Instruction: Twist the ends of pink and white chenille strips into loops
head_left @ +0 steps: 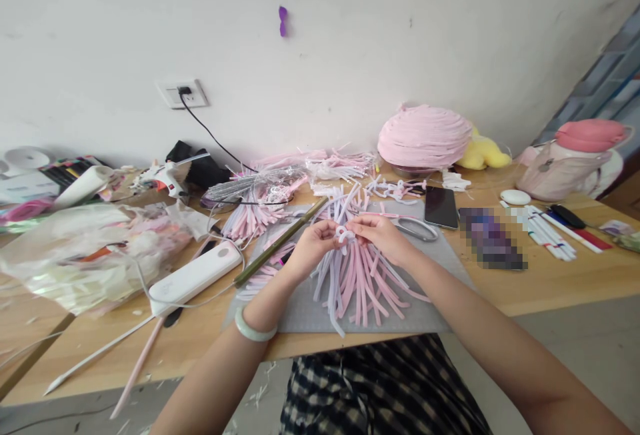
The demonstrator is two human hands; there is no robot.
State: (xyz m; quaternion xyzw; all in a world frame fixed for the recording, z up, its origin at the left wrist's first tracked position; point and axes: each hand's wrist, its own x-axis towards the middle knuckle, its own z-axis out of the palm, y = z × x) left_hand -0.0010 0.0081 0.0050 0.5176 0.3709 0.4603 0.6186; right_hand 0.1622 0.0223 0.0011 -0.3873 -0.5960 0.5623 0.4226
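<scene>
Between my fingertips is a small curled pipe cleaner (pixel 343 236) in pink and white, bent into a loop. My left hand (pixel 316 247) pinches its left side, and my right hand (pixel 383 235) pinches its right side. Below and behind both hands, many loose pink and pale lilac pipe cleaners (pixel 367 282) fan out over a grey cutting mat (pixel 297 315). An olive-green rod (pixel 280 242) lies slanted just left of my left hand. To the right of my right hand rest scissors (pixel 419 228), partly covered.
Left are a white power bank (pixel 195 278) with cables, a plastic bag (pixel 100 248) of scraps and a glue gun (pixel 173 178). Behind stands a large pink wound dome (pixel 425 135). Rightward lie a dark phone (pixel 441 207), markers (pixel 550 232) and a pink-lidded jug (pixel 570 162).
</scene>
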